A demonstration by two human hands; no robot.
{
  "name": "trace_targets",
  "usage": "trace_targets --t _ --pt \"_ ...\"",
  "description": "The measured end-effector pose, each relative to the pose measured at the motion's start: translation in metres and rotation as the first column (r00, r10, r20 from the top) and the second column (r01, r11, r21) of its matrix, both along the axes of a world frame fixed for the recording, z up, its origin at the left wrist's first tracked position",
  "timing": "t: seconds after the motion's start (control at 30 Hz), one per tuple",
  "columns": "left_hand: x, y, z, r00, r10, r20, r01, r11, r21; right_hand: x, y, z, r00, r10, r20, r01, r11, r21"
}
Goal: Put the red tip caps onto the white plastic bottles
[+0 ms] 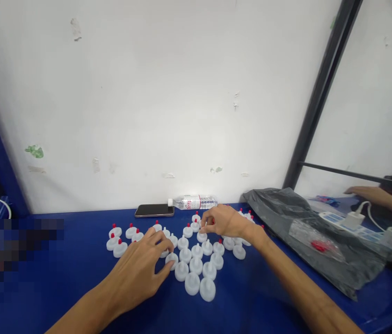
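Many white plastic nozzle caps stand upright on the blue table (60, 278), several with small red tips on their spouts. My left hand (143, 264) reaches in from the left, its thumb and index finger closed about one white nozzle cap (171, 262). Over the middle of the group, my right hand (222, 221) is bent in a pinch just above another white cap (202, 237). What its fingertips hold, if anything, is too small to make out. Bare-spouted caps (192, 283) fill the front; red-tipped caps (120, 249) stand at the left and back.
A phone (154, 210) and a clear bottle (194, 202) lie along the wall. To the right, a grey plastic bag (307, 241) bears a clear packet with red pieces (318, 245). Behind it are a power strip (349, 227) and another person's arm (387, 202).
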State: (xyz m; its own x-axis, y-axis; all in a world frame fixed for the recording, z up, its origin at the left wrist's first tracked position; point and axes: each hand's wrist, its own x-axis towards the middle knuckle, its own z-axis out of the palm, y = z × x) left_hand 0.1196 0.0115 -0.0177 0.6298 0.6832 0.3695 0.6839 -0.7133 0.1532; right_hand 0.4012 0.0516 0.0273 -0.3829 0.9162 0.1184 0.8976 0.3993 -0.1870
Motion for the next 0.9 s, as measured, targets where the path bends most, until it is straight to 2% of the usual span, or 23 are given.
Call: trace_targets --t 0.1,0.2,0.37,0.57,0.9 --pt "0.000 -0.001 -0.001 1.000 0.004 -0.022 -0.005 1.000 -0.013 0.011 -0.002 0.010 0.997 -0.082 0.015 0.080 0.995 0.064" --pt "0.001 -0.003 -0.001 0.999 0.004 -0.042 -0.005 0.999 -0.033 0.023 -0.003 0.013 0.987 -0.156 0.043 0.154 0.987 0.048" --pt "0.003 -0.006 0.000 0.999 -0.006 -0.053 0.003 0.999 -0.048 0.028 0.002 0.001 0.986 -0.149 0.078 0.154 0.987 -0.056" --pt "0.002 -0.007 -0.005 0.999 -0.019 -0.046 0.017 0.999 -0.036 0.021 0.010 -0.015 0.981 -0.148 0.127 0.158 0.985 -0.070" --pt "0.002 0.002 -0.001 0.987 -0.072 0.147 0.075 0.997 -0.015 0.025 0.006 -0.007 0.975 -0.165 0.152 0.171 0.985 -0.026"
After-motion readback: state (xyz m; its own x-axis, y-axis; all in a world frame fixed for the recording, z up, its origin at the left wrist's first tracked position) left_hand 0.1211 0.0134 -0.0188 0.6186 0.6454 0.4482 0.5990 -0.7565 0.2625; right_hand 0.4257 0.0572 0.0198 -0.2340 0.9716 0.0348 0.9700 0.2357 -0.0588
